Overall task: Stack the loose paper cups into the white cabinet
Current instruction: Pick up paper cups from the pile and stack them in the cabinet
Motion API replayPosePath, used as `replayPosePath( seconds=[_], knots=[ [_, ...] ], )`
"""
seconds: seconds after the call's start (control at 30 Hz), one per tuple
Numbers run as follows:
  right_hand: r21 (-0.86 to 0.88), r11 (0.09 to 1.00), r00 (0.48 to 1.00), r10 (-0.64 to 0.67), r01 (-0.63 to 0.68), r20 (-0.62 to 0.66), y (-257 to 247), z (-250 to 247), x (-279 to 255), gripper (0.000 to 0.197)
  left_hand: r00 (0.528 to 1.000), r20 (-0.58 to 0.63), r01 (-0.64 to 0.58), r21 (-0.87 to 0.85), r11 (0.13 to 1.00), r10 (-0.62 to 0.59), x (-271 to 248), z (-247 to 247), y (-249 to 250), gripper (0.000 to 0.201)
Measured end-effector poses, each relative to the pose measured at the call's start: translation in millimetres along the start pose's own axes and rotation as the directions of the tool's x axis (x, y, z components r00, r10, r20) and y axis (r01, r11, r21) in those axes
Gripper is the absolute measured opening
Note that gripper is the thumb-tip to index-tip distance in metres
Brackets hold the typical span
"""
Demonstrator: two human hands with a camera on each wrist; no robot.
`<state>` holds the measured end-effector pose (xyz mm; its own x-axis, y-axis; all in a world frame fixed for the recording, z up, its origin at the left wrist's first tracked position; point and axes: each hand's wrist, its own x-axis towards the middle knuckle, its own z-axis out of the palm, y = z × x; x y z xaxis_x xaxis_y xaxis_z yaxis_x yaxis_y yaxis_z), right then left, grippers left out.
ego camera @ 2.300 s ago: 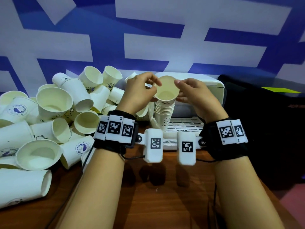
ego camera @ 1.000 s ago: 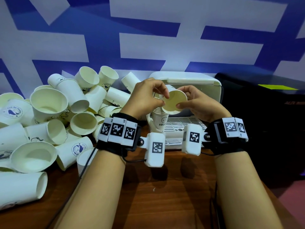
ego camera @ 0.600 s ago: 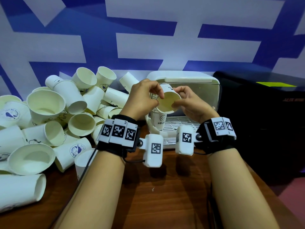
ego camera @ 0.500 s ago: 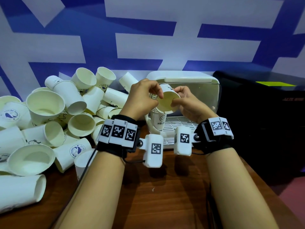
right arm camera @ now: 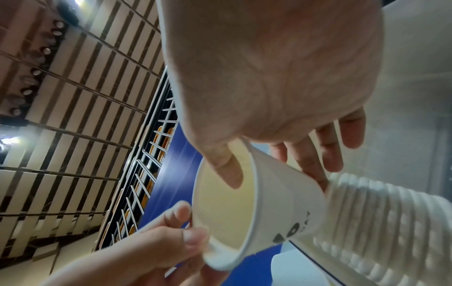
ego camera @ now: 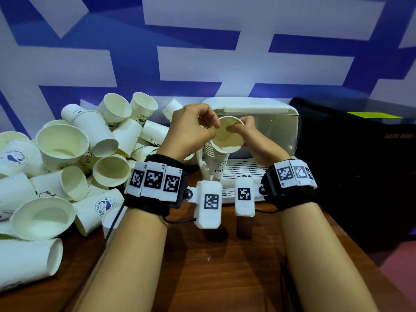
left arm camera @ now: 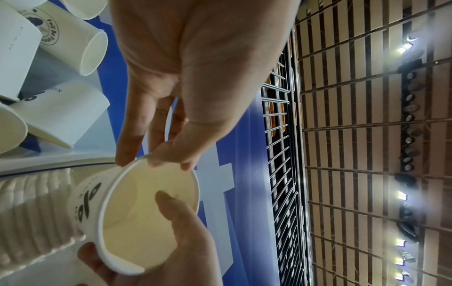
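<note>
The wooden bench point(ego camera: 202, 273) carries, at its far edge against a blue-and-white patterned wall point(ego camera: 202, 52), the white cabinet point(ego camera: 270, 122), whose slatted white tray point(ego camera: 245, 170) projects toward the viewer. To the right of the cabinet stands a black case point(ego camera: 360, 165). On the left of the bench lies a heap of loose paper cups point(ego camera: 74, 158), most on their sides, mouths facing various ways, several printed with a round blue emblem.

At the left front of the cabinet, over the tray, stands a stack of nested cups point(ego camera: 217, 161), rims forming closely spaced ridges; the lowest visible cup bears a smiley face and the word "HELLO". A single top cup point(ego camera: 227, 136) sits tilted at the head of this stack, its mouth turned toward the viewer, its base partly entered into the stack.

The left hand point(ego camera: 191, 131) pinches the near-left rim of the top cup between thumb and fingertips point(left arm camera: 127, 154). The right hand point(ego camera: 249, 136) grasps the opposite side, thumb point(right arm camera: 227, 170) hooked inside the mouth and fingers along the outer wall. Both grips are thus closed on the same cup. Each wrist wears a black band carrying white marker blocks point(ego camera: 155, 179).
</note>
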<state>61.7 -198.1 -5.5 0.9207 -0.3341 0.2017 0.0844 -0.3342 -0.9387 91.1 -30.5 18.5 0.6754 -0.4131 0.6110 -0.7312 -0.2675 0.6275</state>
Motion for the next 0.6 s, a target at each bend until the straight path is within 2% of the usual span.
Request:
replayPosePath(
  seconds=[0.23,0.37,0.47,0.53,0.6],
  knots=[
    [-0.028,0.999,1.000,-0.022,0.021,-0.006,-6,-2,-6,0.065,0.998,-0.064,-0.001,-0.099,0.995,-0.005,0,0,3,0.021],
    [-0.077,0.996,0.999,-0.043,0.042,-0.006,-10,-3,-9,0.075,0.993,-0.119,-0.011,-0.115,0.993,-0.002,1,1,2,0.019],
    [-0.087,0.995,0.999,-0.046,0.046,0.001,-11,-4,-12,0.101,0.989,-0.149,-0.035,-0.108,0.994,0.018,1,2,3,0.017],
    [-0.076,0.996,0.999,-0.046,0.047,0.013,-15,-3,-17,0.100,0.986,-0.162,-0.048,-0.106,0.993,0.031,1,3,4,0.016],
    [-0.066,0.997,0.999,-0.048,0.050,0.019,-19,-3,-23,0.083,0.984,-0.172,-0.057,-0.101,0.993,0.039,1,3,6,0.015]
  ],
)
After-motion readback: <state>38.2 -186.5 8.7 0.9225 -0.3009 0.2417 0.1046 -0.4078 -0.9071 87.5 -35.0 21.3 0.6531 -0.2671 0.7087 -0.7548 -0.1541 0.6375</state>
